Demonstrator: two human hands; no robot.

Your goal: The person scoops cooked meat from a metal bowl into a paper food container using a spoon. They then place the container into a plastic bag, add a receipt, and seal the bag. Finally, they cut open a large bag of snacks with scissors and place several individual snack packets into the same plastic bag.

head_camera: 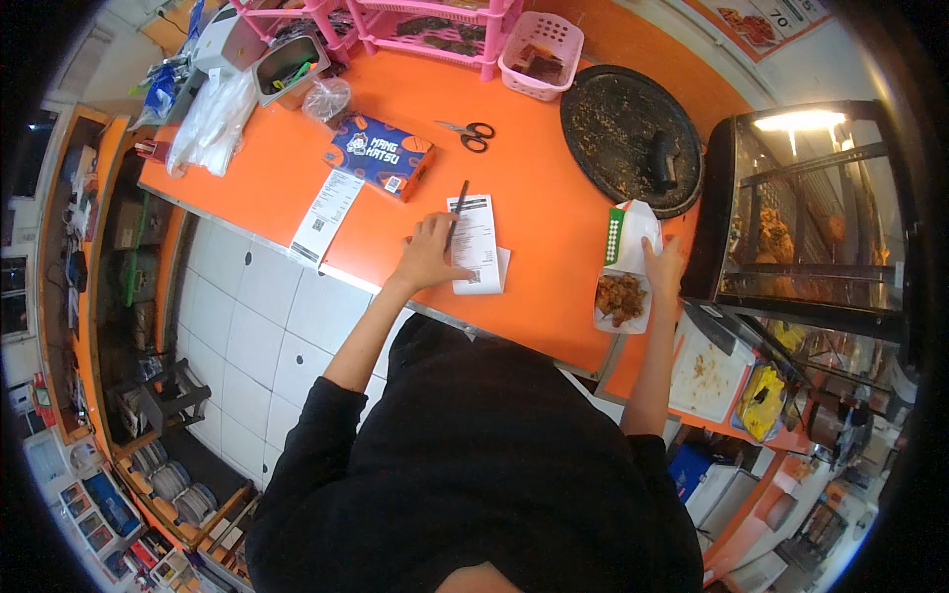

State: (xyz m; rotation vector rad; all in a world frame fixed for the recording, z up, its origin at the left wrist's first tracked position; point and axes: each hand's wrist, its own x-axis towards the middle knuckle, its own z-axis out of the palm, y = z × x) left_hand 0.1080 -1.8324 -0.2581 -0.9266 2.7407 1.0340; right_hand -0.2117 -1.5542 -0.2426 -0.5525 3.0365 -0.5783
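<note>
My left hand (428, 253) rests over the near left edge of a printed paper receipt (476, 237), its thumb on the paper's lower part. Along its fingertips runs a slim black pen (460, 201); whether the fingers grip it cannot be told. At the right, my right hand (664, 268) has hold of the raised lid of a white paperboard food carton (632, 239) with a green-patterned side. Browned fried pieces, perhaps chicken (621, 298), fill the carton's open tray.
A second receipt (326, 219) lies beside a blue printed box (382, 154). Farther back are scissors (471, 136), a pink basket (547, 44) and a round black tray (623, 133) with crumbs and a dark handle-like piece. A lit glass food warmer (808, 222) borders the orange counter (549, 311).
</note>
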